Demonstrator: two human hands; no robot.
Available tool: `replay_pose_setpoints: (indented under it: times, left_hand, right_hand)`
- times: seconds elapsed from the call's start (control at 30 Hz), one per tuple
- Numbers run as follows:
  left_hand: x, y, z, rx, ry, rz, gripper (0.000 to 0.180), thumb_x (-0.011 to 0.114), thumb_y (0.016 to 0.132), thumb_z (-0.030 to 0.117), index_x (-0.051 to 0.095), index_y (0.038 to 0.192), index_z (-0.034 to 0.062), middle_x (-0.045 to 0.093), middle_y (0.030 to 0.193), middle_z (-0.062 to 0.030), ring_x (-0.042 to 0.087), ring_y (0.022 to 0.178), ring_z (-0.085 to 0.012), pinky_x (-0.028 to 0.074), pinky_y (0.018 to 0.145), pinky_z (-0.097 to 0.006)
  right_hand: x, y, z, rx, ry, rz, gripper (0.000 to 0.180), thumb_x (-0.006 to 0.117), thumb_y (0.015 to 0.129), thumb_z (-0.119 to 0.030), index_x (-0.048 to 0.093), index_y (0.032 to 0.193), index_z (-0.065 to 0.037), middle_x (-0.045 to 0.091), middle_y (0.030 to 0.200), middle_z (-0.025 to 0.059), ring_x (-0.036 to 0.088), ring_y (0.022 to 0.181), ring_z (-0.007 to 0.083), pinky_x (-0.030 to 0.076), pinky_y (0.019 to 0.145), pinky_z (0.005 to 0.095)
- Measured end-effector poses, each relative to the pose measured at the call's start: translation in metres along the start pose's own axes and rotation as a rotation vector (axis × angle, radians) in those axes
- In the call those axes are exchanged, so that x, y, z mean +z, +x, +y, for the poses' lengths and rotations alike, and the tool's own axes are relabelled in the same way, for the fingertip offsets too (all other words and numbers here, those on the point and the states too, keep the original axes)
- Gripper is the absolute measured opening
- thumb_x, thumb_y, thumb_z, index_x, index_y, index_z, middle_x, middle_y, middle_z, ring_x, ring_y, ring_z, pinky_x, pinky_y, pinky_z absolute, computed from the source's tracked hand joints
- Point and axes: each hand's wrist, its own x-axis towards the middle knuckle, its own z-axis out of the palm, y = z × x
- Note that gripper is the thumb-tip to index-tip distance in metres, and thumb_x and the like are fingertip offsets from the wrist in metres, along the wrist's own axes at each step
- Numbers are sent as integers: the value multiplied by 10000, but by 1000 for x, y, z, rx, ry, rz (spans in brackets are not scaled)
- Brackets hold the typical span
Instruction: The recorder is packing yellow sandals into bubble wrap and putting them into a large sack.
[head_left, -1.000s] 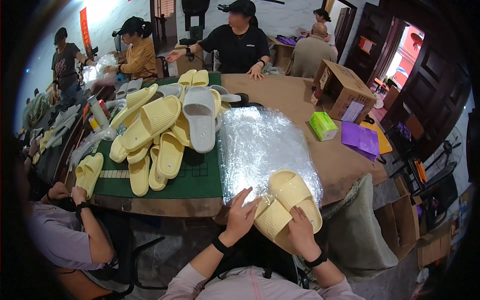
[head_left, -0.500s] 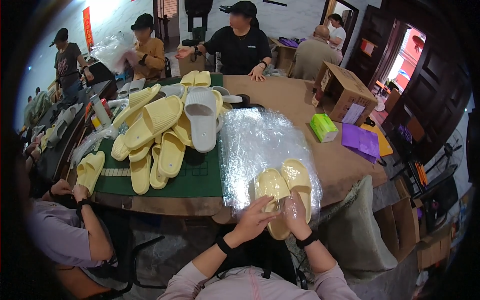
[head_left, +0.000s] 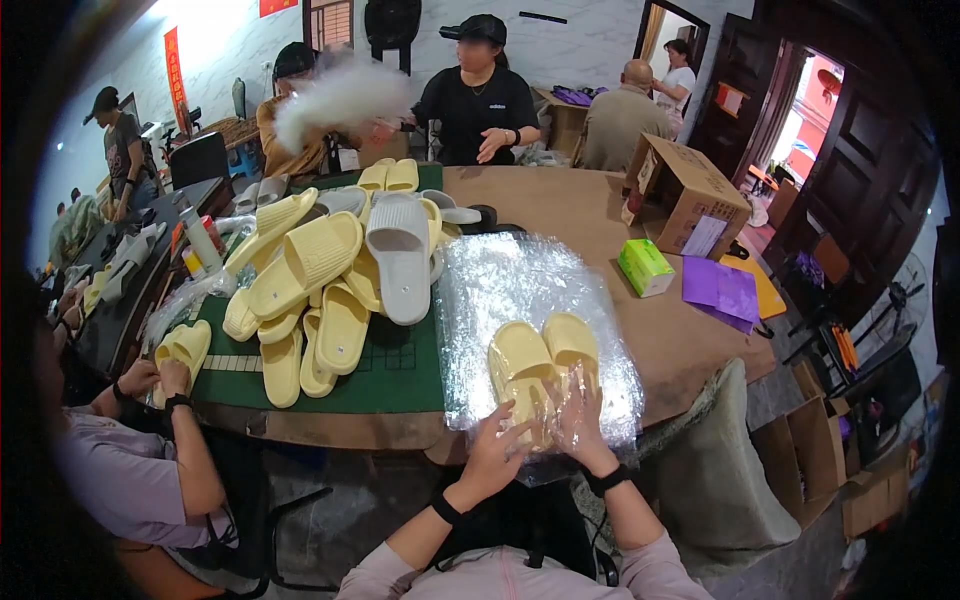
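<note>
Head view: left hand (head_left: 497, 450) and right hand (head_left: 577, 425), fingers spread, press flat on the near end of a yellow slipper pair (head_left: 543, 358) lying on clear plastic bags (head_left: 520, 290). Slipper toes point away beyond fingertips.

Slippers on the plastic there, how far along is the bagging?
Done: a yellow slipper pair lies side by side on the clear bags. In hand: the left hand and right hand press at the pair's near ends, the right under plastic film. Left: a loose slipper pile on the green mat lies unbagged.
</note>
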Motion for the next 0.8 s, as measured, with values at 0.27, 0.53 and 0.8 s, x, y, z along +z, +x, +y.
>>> replay_pose_setpoints:
  times: [0.27,0.53,0.8]
  left_hand:
    - [12,-26,-2,-66,135,-80,356,624,838,77,624,1194,78,135,1460,-367,320,1287,-517,350,1038,-464]
    - [5,-25,-5,-81,-85,-209,252,559,870,-4,655,1101,30,430,1367,-263,523,1164,-401,461,930,-379]
    - [1,-19,-8,-145,-321,-34,199,538,882,-34,650,1045,-14,533,1295,-217,641,1011,-303,521,813,-329]
  right_hand:
    - [-16,-38,6,85,41,-250,949,752,664,-570,366,1449,-201,145,1512,288,76,1382,516,146,1087,616]
    - [21,-22,-2,228,-136,86,804,663,791,-461,338,1447,-128,290,1430,320,213,1332,529,224,1051,627]
    - [5,-32,-5,194,375,192,764,725,758,-171,334,1392,4,129,1480,321,205,1359,473,299,1094,449]
